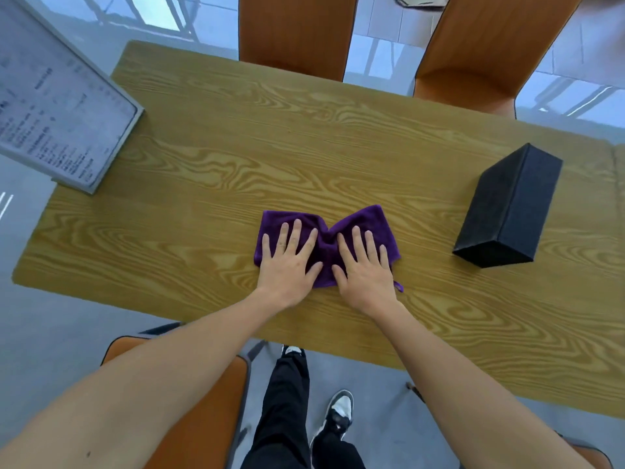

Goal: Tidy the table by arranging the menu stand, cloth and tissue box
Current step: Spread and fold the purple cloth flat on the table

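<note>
A purple cloth lies near the middle of the wooden table, bunched in its centre. My left hand rests flat on the cloth's left half, fingers spread. My right hand presses flat on its right half, fingers spread too. Neither hand grips anything. A black tissue box lies on the table to the right of the cloth, apart from it. The menu stand, a grey-framed printed sheet, stands at the table's left end.
Two orange chairs stand at the table's far side. A third orange chair is at the near side under my left arm. My legs and shoes show below the near table edge.
</note>
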`<action>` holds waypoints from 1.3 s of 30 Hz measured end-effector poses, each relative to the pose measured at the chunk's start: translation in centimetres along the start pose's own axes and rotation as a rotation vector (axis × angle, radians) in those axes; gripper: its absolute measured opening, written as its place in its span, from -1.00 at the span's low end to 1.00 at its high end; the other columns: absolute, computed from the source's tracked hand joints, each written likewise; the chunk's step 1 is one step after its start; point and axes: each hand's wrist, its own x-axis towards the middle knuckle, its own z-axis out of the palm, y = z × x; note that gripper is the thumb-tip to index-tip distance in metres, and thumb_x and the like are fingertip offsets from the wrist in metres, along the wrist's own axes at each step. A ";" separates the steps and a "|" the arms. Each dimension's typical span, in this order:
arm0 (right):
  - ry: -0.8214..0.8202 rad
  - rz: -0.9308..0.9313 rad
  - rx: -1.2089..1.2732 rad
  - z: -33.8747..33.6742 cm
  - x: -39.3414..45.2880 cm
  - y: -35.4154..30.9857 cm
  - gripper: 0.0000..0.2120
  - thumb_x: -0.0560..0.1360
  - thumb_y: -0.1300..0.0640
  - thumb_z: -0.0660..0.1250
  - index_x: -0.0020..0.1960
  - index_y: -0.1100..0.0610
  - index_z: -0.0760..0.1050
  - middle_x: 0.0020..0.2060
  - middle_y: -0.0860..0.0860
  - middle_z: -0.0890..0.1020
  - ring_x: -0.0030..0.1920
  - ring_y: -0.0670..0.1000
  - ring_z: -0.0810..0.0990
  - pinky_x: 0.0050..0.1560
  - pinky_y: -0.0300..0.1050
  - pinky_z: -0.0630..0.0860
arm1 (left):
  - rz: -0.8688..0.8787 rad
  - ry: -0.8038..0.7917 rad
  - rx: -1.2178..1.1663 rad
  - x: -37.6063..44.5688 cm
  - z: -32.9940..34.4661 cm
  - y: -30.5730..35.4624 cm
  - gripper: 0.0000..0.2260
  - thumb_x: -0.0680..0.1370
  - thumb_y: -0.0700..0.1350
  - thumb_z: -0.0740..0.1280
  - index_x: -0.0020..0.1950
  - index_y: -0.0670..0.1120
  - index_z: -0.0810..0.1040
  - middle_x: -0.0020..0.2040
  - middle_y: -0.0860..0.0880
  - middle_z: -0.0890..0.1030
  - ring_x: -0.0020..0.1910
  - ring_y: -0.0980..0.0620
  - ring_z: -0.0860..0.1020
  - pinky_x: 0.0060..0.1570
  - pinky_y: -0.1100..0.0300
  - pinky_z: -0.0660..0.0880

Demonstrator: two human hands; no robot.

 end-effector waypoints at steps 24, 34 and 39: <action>0.089 0.246 0.052 -1.0 0.6 3.7 -0.35 0.67 -0.07 0.15 0.66 0.17 0.07 0.66 0.17 0.07 0.65 0.21 0.04 0.59 0.24 0.09 | 0.365 -0.042 0.038 6.9 -0.6 5.1 -0.44 0.67 0.10 0.15 0.65 0.06 0.09 0.66 -0.11 0.05 0.63 -0.20 -0.03 0.55 -0.24 -0.08; 0.086 0.232 0.039 2.8 -6.8 1.0 -0.38 0.59 -0.05 0.06 0.57 0.21 0.31 0.58 0.25 0.29 0.57 0.30 0.26 0.47 0.36 0.30 | 0.315 0.038 0.000 -1.8 2.8 4.4 -0.44 0.60 0.11 0.27 0.59 0.03 0.29 0.60 -0.13 0.26 0.59 -0.20 0.19 0.51 -0.28 0.13; 0.060 0.121 -0.015 3.9 -8.1 -0.9 -0.40 0.62 -0.03 0.05 0.60 0.18 0.28 0.59 0.25 0.26 0.59 0.31 0.21 0.50 0.36 0.22 | 0.184 0.077 -0.021 -5.9 3.6 2.2 -0.42 0.60 0.20 0.08 0.58 0.02 0.32 0.59 -0.09 0.29 0.58 -0.14 0.24 0.51 -0.20 0.18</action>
